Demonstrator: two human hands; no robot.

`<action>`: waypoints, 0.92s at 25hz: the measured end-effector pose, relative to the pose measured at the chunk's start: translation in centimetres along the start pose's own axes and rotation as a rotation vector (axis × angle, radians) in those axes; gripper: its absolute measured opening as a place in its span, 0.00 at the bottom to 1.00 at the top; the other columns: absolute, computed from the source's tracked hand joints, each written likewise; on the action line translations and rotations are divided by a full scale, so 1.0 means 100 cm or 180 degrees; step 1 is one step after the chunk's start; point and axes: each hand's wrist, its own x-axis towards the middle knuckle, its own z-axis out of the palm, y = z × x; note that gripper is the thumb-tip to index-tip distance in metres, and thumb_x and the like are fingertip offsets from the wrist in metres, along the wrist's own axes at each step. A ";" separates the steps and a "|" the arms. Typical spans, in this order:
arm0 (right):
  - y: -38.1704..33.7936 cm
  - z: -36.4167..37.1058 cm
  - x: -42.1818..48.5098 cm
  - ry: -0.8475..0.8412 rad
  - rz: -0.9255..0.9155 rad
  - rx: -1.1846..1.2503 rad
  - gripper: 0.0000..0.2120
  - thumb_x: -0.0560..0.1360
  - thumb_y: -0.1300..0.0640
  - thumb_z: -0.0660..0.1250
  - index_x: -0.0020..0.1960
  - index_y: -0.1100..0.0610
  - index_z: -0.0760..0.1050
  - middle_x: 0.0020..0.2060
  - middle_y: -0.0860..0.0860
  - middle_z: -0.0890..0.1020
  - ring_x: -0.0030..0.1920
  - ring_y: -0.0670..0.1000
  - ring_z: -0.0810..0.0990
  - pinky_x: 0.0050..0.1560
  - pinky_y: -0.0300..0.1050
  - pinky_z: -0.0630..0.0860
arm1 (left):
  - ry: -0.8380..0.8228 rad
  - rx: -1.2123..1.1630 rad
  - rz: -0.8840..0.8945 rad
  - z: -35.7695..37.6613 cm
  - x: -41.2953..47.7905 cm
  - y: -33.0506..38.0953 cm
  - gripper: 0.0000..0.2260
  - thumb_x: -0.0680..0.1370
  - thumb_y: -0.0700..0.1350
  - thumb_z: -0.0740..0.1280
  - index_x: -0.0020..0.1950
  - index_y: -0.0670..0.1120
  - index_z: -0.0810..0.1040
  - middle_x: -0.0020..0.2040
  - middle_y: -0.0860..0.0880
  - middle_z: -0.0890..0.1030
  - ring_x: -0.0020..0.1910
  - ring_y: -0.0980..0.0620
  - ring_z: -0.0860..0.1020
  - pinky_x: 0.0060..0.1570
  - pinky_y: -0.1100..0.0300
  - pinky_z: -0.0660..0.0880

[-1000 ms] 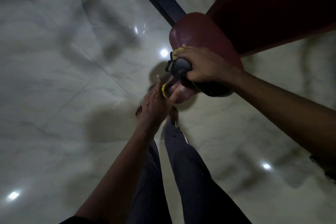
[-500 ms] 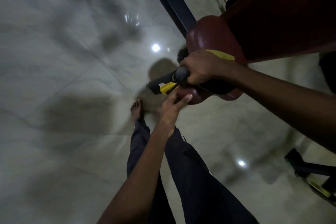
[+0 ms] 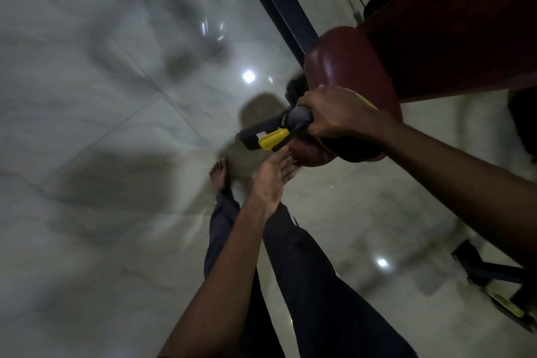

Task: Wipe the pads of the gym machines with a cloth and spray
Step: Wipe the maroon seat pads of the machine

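I am looking down on a glossy pale tiled floor (image 3: pixel 101 125) that fills the view from 6 to 12 o'clock. At 1 to 2 o'clock a long maroon pad (image 3: pixel 465 32) slants across the corner, and a dark blue frame bar (image 3: pixel 279 0) runs down from 12 o'clock to meet a rounded maroon pad (image 3: pixel 348 67) just right of centre. Dark trousers (image 3: pixel 319 285) run up from 6 o'clock. Part of a machine base (image 3: pixel 499 285) sits at 4 o'clock.

The right hand (image 3: pixel 334 113) lies on the rounded pad, clenched round the neck of a black spray bottle (image 3: pixel 270 134) with a yellow trigger, its nozzle pointing toward 8 o'clock. Under that hand a dark shape (image 3: pixel 354 151) with a yellow edge lies against the pad; I cannot tell whether it is the cloth or the bottle's body.

The left hand (image 3: pixel 271 180) reaches up from 6 o'clock, released, its straight fingertips touching the pad's underside just below the trigger. A bare foot (image 3: pixel 219 171) stands on the floor left of it.
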 end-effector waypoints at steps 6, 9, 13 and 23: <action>0.021 -0.014 0.008 0.0461 -0.0010 0.0040 0.23 0.63 0.53 0.66 0.59 0.51 0.77 0.56 0.52 0.80 0.57 0.57 0.79 0.54 0.59 0.78 | 0.0325 0.0378 0.0245 0.012 0.010 0.012 0.14 0.81 0.53 0.66 0.58 0.45 0.79 0.43 0.52 0.83 0.37 0.58 0.80 0.40 0.63 0.75; 0.019 -0.004 -0.005 0.0952 0.0179 0.0371 0.32 0.64 0.51 0.62 0.68 0.57 0.76 0.68 0.55 0.78 0.70 0.56 0.74 0.71 0.53 0.70 | 0.0427 0.0655 0.0392 0.023 0.015 0.020 0.14 0.80 0.52 0.67 0.60 0.45 0.81 0.45 0.50 0.82 0.39 0.55 0.78 0.38 0.63 0.72; 0.024 0.010 -0.017 0.1189 0.0355 0.0517 0.34 0.66 0.54 0.65 0.72 0.60 0.73 0.73 0.56 0.73 0.75 0.55 0.69 0.77 0.47 0.60 | 0.0566 0.1384 0.0483 0.036 0.015 0.020 0.23 0.75 0.61 0.64 0.67 0.53 0.77 0.60 0.47 0.81 0.57 0.46 0.79 0.58 0.49 0.75; 0.049 0.022 -0.029 0.1583 0.0857 0.1399 0.32 0.71 0.57 0.67 0.75 0.52 0.68 0.74 0.51 0.72 0.75 0.52 0.68 0.75 0.51 0.67 | 0.0410 0.2807 0.1197 0.071 0.027 0.045 0.20 0.86 0.50 0.50 0.73 0.43 0.71 0.68 0.41 0.76 0.68 0.44 0.73 0.65 0.56 0.67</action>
